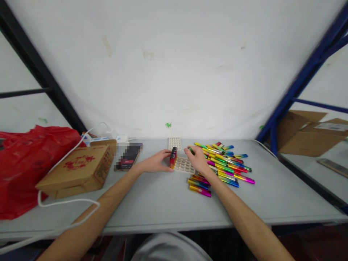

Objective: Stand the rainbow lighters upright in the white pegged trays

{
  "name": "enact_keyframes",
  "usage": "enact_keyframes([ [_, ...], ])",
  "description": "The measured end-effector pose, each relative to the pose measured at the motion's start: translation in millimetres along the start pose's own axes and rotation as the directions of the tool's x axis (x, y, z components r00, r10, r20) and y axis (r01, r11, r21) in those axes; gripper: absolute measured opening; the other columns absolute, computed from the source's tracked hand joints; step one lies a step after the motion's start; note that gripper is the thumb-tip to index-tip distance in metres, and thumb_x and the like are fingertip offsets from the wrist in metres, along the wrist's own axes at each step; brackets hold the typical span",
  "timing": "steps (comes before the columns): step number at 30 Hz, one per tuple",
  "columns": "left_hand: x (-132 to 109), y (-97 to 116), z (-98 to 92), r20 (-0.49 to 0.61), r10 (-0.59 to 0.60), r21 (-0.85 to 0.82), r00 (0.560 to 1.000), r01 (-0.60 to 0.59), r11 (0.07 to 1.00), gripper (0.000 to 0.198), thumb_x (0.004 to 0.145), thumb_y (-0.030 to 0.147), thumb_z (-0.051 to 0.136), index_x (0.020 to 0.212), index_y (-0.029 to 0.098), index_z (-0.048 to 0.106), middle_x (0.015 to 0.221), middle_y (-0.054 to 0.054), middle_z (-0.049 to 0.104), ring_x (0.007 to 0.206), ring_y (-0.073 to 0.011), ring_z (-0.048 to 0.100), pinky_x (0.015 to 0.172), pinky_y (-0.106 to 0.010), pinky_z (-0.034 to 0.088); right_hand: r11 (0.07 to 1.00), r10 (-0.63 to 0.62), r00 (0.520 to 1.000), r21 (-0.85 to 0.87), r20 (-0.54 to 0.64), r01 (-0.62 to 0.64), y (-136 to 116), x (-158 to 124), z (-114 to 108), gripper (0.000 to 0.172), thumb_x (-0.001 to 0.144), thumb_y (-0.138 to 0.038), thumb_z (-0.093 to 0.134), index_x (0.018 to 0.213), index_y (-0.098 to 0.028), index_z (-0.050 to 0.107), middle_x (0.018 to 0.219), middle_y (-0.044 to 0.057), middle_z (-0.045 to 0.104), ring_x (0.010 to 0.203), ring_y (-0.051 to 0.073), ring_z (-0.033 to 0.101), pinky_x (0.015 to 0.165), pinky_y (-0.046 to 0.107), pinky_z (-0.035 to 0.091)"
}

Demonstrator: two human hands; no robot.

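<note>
A pale tray [185, 165] with round pockets lies on the table between my hands. Upright along its left end stands a row of red lighters [172, 162] with dark tops. My left hand [155, 162] rests at that end, thumb and fingers spread apart around the row; it seems to touch the tray or the outer lighters. Over the tray's right back part, my right hand [198, 158] is closed on a lighter [191, 150], of which only a dark, greenish end shows. Right of it lies a loose heap of shiny multicoloured lighters [227, 165], with several more [199, 190] nearer me.
Another pocketed tray [174, 143] lies near the wall. At left are a phone [129, 156], a cardboard box [78, 166], a red plastic bag [29, 163] and a white cable [67, 201] crossing by my left forearm. An open carton [307, 134] stands beyond the blue frame [299, 72].
</note>
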State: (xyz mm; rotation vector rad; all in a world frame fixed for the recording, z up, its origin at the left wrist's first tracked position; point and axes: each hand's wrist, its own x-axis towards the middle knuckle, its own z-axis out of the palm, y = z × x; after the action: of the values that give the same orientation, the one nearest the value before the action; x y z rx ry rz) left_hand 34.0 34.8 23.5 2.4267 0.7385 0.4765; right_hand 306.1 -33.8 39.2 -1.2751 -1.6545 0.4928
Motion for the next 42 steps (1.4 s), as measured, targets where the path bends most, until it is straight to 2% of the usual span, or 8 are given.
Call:
enact_keyframes([
  [7, -0.6, 1.4, 2.2, -0.016, -0.002, 0.009, 1.000, 0.002, 1.000, 0.083, 0.087, 0.068, 0.094, 0.152, 0.020, 0.075, 0.169, -0.019, 0.065, 0.157, -0.0423, 0.060, 0.139, -0.058, 0.044, 1.000, 0.005, 0.999, 0.007, 0.034, -0.005, -1.3, -0.8, 8.4, 0.041, 0.097, -0.038, 0.056, 0.061, -0.027, 0.038, 0.060, -0.005, 0.041, 0.063, 0.015, 0.041, 0.065, 0.031, 0.030],
  [13, 0.3, 3.5, 2.7, -0.019, 0.007, 0.006, 1.000, -0.007, 1.000, 0.083, 0.087, 0.066, 0.094, 0.153, 0.020, 0.074, 0.169, -0.020, 0.065, 0.158, -0.0430, 0.060, 0.139, -0.059, 0.044, 0.999, -0.009, 0.999, -0.046, 0.037, 0.010, -3.6, -1.6, 7.2, 0.045, 0.108, -0.044, 0.058, 0.069, -0.027, 0.044, 0.064, -0.005, 0.049, 0.067, 0.016, 0.049, 0.069, 0.031, 0.036],
  [18, -0.3, 7.4, 4.3, -0.028, 0.010, 0.035, 1.000, -0.009, 0.999, 0.080, 0.087, 0.061, 0.094, 0.154, 0.021, 0.075, 0.170, -0.017, 0.065, 0.156, -0.0435, 0.061, 0.139, -0.059, 0.045, 0.992, -0.073, 0.988, -0.094, 0.134, 0.086, -4.1, -1.1, -2.0, 0.034, 0.119, -0.048, 0.051, 0.095, -0.026, 0.061, 0.088, 0.002, 0.070, 0.086, 0.021, 0.065, 0.080, 0.030, 0.049],
  [21, -0.3, 7.9, 7.2, -0.047, 0.009, 0.060, 0.999, -0.006, 0.998, 0.080, 0.086, 0.058, 0.094, 0.153, 0.020, 0.074, 0.168, -0.018, 0.066, 0.155, -0.0437, 0.062, 0.138, -0.058, 0.046, 0.962, -0.138, 0.982, -0.218, 0.130, 0.164, -2.9, -0.6, -6.6, 0.038, 0.121, -0.048, 0.048, 0.098, -0.024, 0.066, 0.102, 0.009, 0.074, 0.098, 0.024, 0.068, 0.091, 0.033, 0.052],
  [28, 0.8, 4.7, 14.2, -0.089, 0.018, 0.099, 0.996, -0.009, 0.995, 0.083, 0.083, 0.061, 0.096, 0.152, 0.020, 0.073, 0.165, -0.019, 0.068, 0.153, -0.0440, 0.064, 0.136, -0.057, 0.049, 0.908, -0.046, 0.983, -0.404, 0.175, 0.114, 4.7, 1.7, -6.5, 0.049, 0.124, -0.055, 0.045, 0.092, -0.024, 0.066, 0.084, 0.005, 0.073, 0.081, 0.023, 0.067, 0.081, 0.031, 0.047],
  [32, 1.4, 6.3, 17.6, -0.107, 0.018, 0.122, 0.994, -0.005, 0.992, 0.086, 0.084, 0.065, 0.096, 0.152, 0.019, 0.072, 0.163, -0.020, 0.068, 0.153, -0.0441, 0.063, 0.136, -0.057, 0.049, 0.888, -0.030, 0.971, -0.439, 0.236, 0.134, 12.0, 3.2, -0.5, 0.040, 0.124, -0.049, 0.054, 0.096, -0.023, 0.067, 0.092, 0.007, 0.077, 0.087, 0.023, 0.071, 0.082, 0.030, 0.048],
  [37, 1.1, 8.1, 19.0, -0.108, 0.023, 0.143, 0.994, -0.008, 0.990, 0.083, 0.086, 0.065, 0.095, 0.151, 0.019, 0.070, 0.162, -0.020, 0.068, 0.152, -0.0438, 0.063, 0.135, -0.056, 0.049, 0.865, -0.105, 0.946, -0.441, 0.307, 0.239, 16.1, 4.9, 4.2, 0.021, 0.119, -0.033, 0.067, 0.103, -0.020, 0.071, 0.107, 0.011, 0.079, 0.099, 0.024, 0.073, 0.091, 0.032, 0.052],
  [42, 0.6, 8.1, 18.4, -0.108, 0.038, 0.154, 0.993, -0.021, 0.988, 0.080, 0.086, 0.063, 0.094, 0.150, 0.022, 0.070, 0.161, -0.018, 0.069, 0.150, -0.0423, 0.065, 0.134, -0.055, 0.050, 0.876, -0.087, 0.922, -0.412, 0.377, 0.251, 13.9, 5.4, 2.4, 0.011, 0.114, -0.027, 0.074, 0.107, -0.018, 0.076, 0.106, 0.011, 0.080, 0.099, 0.024, 0.074, 0.092, 0.033, 0.053],
])
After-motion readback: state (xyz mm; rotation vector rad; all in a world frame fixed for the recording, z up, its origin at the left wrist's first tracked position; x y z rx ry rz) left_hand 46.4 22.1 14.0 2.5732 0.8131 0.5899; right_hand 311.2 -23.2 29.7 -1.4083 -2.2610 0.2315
